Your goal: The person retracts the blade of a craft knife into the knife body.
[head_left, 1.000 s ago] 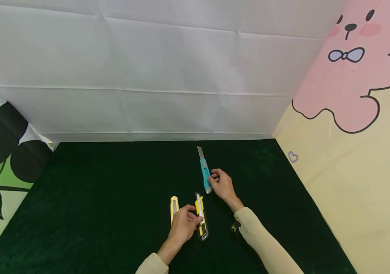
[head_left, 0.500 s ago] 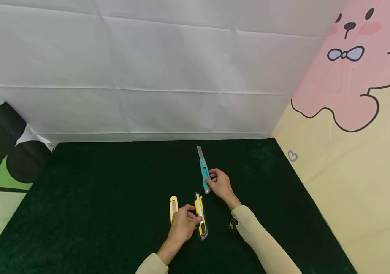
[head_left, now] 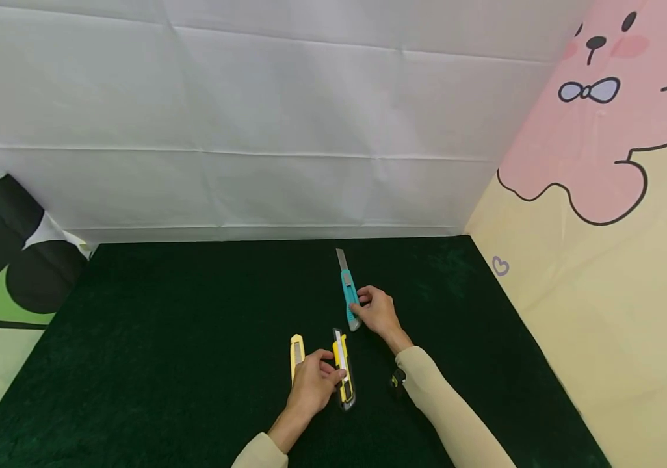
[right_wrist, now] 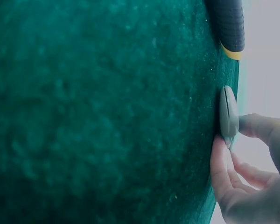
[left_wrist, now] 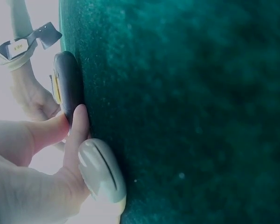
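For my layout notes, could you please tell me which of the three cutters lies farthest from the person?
The teal cutter, at the right hand; the yellow-black cutter and cream cutter lie nearer, by the left hand.

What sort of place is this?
Probably a staged recording corner: a dark green surface laid flat, a creased white sheet hanging beyond it, and a pink cartoon bear on the right-hand side.

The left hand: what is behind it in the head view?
The pale yellow cutter: its far end shows beyond the left hand, while its near part is covered there.
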### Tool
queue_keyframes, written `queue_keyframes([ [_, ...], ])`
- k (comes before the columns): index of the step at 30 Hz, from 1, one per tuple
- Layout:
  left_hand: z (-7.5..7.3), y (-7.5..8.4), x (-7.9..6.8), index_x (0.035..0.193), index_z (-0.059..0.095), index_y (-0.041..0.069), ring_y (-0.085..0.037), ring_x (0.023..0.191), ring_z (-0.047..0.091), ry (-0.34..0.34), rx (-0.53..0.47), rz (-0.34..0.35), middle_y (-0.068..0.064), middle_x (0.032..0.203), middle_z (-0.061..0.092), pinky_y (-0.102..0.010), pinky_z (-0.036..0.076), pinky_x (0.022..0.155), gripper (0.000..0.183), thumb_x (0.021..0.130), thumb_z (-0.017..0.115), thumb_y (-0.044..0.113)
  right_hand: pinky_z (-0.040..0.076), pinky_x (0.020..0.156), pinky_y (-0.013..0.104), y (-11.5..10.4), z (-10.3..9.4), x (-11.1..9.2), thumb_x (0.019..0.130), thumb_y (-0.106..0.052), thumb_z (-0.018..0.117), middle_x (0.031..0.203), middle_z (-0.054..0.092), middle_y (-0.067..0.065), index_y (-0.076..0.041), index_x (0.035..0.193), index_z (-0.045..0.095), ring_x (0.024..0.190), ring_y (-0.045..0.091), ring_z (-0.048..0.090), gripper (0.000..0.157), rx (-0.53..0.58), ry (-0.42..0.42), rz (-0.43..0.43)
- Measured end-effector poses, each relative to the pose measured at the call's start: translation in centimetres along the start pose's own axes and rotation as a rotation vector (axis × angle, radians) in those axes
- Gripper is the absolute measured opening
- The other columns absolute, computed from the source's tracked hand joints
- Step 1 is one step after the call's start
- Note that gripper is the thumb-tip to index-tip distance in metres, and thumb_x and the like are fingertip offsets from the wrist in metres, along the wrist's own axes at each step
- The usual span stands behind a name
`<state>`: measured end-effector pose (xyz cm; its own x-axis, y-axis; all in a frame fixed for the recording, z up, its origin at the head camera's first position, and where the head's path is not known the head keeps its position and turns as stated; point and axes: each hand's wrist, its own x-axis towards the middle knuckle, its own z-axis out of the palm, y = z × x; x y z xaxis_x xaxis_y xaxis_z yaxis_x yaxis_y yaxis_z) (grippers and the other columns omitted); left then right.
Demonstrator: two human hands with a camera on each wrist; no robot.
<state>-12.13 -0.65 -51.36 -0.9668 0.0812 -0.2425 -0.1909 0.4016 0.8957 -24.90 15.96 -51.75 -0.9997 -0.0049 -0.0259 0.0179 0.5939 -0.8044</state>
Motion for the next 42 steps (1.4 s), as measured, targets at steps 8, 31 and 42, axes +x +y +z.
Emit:
queue_keyframes([
  [8,0.11,0.1,-0.06,0.127,0.059,-0.006,-0.016,0.071,0.063,0.011,-0.002,0.002,-0.007,0.088,0.062,-0.033,0.059,0.064,0.043,0.09,0.076,0.005,0.059,0.072,0.033,-0.06,-0.3,-0.02,0.092,-0.014,0.078,0.11,0.07,0.015,0.0,0.122,0.066,0.085,0.02,0.067,0.035,0.01,-0.002,-0.022],
  [31,-0.14,0.11,-0.15,0.127,0.059,-0.006,-0.015,0.071,0.063,0.005,-0.015,0.021,-0.007,0.089,0.062,-0.032,0.06,0.064,0.042,0.09,0.075,0.005,0.062,0.072,0.031,0.24,-0.39,0.23,0.098,-0.01,0.069,0.108,0.072,0.013,-0.002,0.121,0.069,0.086,0.019,0.069,0.025,0.15,-0.022,0.059],
  [42,-0.22,-0.02,-0.24,0.126,0.059,-0.006,-0.016,0.071,0.064,0.017,-0.007,0.013,-0.007,0.089,0.062,-0.033,0.059,0.063,0.042,0.09,0.076,0.006,0.06,0.075,0.031,0.27,-0.47,-0.24,0.099,-0.013,0.068,0.111,0.071,0.011,-0.004,0.123,0.068,0.089,0.019,0.067,0.026,0.184,-0.031,0.091],
])
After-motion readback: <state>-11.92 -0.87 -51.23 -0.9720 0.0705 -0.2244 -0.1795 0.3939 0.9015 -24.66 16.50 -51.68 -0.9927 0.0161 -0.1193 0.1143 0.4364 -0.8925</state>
